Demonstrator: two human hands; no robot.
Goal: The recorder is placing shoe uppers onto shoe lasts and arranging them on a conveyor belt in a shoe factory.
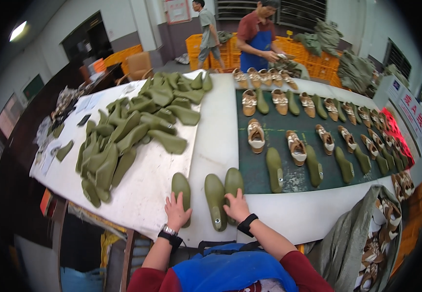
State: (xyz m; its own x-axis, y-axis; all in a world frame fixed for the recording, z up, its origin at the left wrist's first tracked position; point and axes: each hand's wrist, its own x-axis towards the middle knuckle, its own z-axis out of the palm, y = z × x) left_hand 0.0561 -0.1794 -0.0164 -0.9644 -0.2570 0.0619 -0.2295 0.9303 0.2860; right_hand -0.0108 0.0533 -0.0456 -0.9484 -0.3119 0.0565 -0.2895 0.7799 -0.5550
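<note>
Three olive-green shoe lasts lie in front of me at the near edge of the white table. My left hand point(176, 212) rests with fingers spread on the left shoe last point(181, 184), partly covering its lower half. The middle shoe last point(215, 194) lies untouched between my hands, its heel end toward me. My right hand point(237, 206) touches the right-hand shoe last point(233, 181) along its right side, fingers apart, and hides part of it. Neither hand is wrapped round a last. A big heap of green shoe lasts point(135, 129) is piled at the left.
On the right, a dark green mat point(257, 168) carries rows of brown-and-white shoes point(296, 146) and lasts. A grey sack of shoes point(352, 238) stands at the near right. Across the table a person in a blue apron point(257, 41) handles something; another person point(207, 34) is farther back.
</note>
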